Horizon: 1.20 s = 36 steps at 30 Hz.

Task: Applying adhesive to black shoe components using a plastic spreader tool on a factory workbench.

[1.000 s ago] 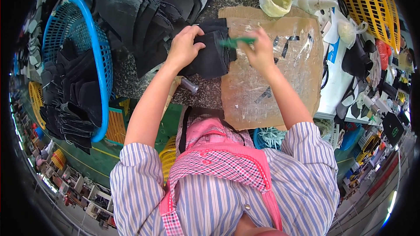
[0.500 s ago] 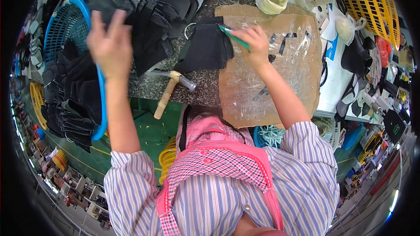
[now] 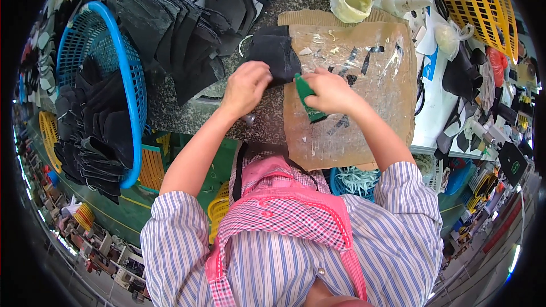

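Note:
My left hand (image 3: 248, 86) is closed, its curled fingers at the lower left edge of a stack of black fabric pieces (image 3: 274, 51). The exact grip is partly hidden by the fingers. In my right hand (image 3: 331, 92) is a flat green brush (image 3: 307, 99), held beside the lower right corner of the stack, over the cardboard sheet (image 3: 364, 131). Its working end is hard to make out. Below my left wrist, a hammer (image 3: 248, 119) lies on the speckled stone top, mostly covered by my hand and forearm.
Cut black pieces (image 3: 170, 23) are piled at the far left. A blue basket (image 3: 133, 79) at left holds more black pieces (image 3: 94, 131). Behind the cardboard stands a glue-smeared pot (image 3: 354, 4). A yellow basket (image 3: 478, 5) is at far right.
My left hand has come from above the left pile to the black stack. My right hand has drawn nearer to me, and the green brush has turned with it.

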Each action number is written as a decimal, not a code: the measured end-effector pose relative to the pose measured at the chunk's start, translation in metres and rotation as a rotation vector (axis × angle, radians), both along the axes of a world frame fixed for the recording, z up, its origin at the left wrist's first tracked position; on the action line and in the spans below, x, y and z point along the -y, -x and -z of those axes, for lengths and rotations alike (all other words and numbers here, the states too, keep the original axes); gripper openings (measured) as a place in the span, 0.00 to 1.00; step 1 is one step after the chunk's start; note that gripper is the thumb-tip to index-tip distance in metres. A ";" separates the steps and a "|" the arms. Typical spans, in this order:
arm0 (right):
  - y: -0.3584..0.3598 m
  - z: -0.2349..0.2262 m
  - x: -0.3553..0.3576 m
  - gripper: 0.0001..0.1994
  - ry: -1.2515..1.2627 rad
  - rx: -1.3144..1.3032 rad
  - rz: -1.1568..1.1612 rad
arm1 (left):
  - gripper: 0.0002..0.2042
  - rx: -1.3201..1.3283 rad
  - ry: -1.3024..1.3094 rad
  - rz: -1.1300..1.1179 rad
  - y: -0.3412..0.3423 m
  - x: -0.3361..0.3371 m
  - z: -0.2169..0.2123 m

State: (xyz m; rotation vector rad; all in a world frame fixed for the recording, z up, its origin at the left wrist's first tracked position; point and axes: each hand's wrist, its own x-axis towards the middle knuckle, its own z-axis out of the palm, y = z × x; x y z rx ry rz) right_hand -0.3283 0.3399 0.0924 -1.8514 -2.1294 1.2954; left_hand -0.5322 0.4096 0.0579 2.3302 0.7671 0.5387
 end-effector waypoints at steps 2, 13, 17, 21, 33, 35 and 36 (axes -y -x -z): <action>0.005 -0.011 -0.004 0.15 0.008 0.049 -0.005 | 0.07 0.050 0.305 -0.572 -0.004 -0.012 -0.012; -0.117 0.006 -0.055 0.05 -0.948 0.127 0.827 | 0.08 0.196 0.228 -0.361 -0.025 -0.034 -0.117; -0.138 -0.020 -0.066 0.05 -0.712 -0.333 0.918 | 0.13 -0.183 0.374 -0.192 -0.022 -0.051 -0.040; -0.132 -0.009 -0.044 0.04 -0.598 -0.550 0.990 | 0.18 -0.350 0.340 -0.218 -0.018 -0.055 -0.022; -0.018 0.007 -0.044 0.06 -0.436 0.083 0.336 | 0.19 -0.291 0.436 -0.366 -0.021 -0.051 -0.001; -0.027 -0.001 -0.025 0.06 -0.298 0.087 0.302 | 0.16 -0.252 0.369 -0.363 -0.020 -0.046 0.002; -0.030 -0.003 -0.020 0.06 -0.160 0.089 0.278 | 0.14 -0.221 0.297 -0.353 -0.019 -0.043 0.002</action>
